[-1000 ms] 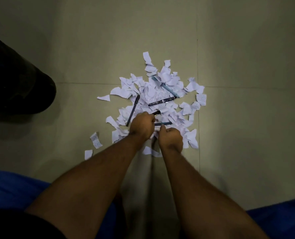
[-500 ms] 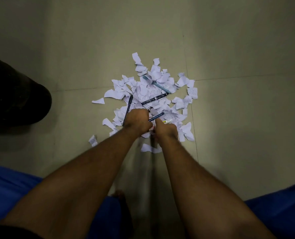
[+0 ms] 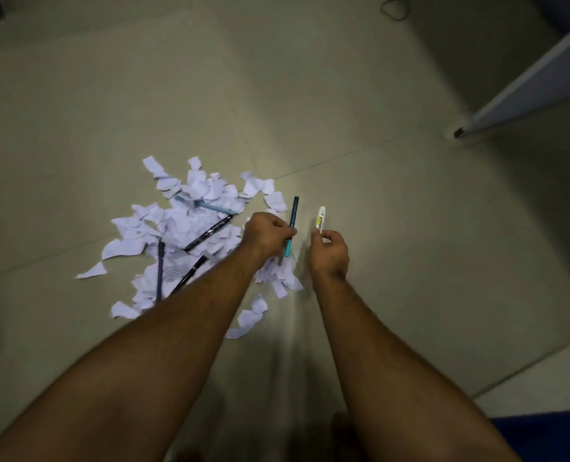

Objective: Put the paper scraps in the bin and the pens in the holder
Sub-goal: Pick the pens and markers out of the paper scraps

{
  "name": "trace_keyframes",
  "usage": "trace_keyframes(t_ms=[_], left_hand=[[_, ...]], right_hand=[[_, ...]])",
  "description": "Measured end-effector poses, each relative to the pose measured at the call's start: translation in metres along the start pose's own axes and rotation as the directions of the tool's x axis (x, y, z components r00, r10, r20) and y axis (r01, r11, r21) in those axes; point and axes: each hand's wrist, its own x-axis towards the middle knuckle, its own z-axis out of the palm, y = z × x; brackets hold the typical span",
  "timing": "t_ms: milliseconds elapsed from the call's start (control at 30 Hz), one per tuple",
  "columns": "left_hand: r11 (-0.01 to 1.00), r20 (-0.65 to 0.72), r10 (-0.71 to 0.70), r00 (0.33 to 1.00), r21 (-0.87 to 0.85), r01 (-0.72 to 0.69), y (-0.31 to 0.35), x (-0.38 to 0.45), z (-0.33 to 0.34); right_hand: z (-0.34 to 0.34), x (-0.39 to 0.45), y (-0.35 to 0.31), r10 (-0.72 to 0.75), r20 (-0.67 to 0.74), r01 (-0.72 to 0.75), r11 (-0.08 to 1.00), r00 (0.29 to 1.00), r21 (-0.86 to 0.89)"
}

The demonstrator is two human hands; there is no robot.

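Observation:
A heap of white paper scraps (image 3: 190, 225) lies on the tiled floor left of centre. Three dark pens lie in the heap: one (image 3: 210, 232) slanting across the middle, another (image 3: 159, 268) near the left, and a third (image 3: 190, 274) partly under my left forearm. A light blue pen (image 3: 201, 205) rests near the heap's top. My left hand (image 3: 267, 235) is closed around a teal pen (image 3: 292, 217), held upright just right of the heap. To its right, my right hand (image 3: 329, 252) pinches a white and yellow whiteboard marker (image 3: 320, 219). No bin or holder is in view.
A pale door or panel edge (image 3: 523, 85) runs diagonally at the upper right, its lower corner near the floor. A thin cable (image 3: 392, 8) loops at the top. Blue fabric (image 3: 543, 438) shows at the bottom right corner.
Both hands have lifted out of the heap, each now holding a pen, and shifted right. The view has swung right, so the dark object on the left is out of sight.

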Motion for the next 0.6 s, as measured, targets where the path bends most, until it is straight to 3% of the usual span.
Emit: trace_keyframes(t_ms=[100, 300, 467, 600], left_hand=[[0.987, 0.079, 0.038, 0.996, 0.151, -0.05, 0.015, 0.01, 0.038], [0.922, 0.161, -0.008, 0.987, 0.383, -0.055, 0.025, 0.02, 0.083], [0.876, 0.125, 0.055, 0.991, 0.469, -0.108, 0.024, 0.023, 0.103], [0.886, 0.081, 0.121, 0.989, 0.441, -0.145, 0.02, 0.016, 0.1]], right_hand=[[-0.017, 0.029, 0.011, 0.09, -0.01, -0.089, 0.994, 0.996, 0.066], [-0.045, 0.051, 0.027, 0.165, -0.088, -0.163, 0.986, 0.982, 0.028], [-0.047, 0.063, 0.037, 0.083, -0.133, -0.096, 0.991, 0.988, -0.098], [-0.036, 0.052, 0.038, 0.149, -0.245, -0.152, 0.988, 0.958, 0.005]])
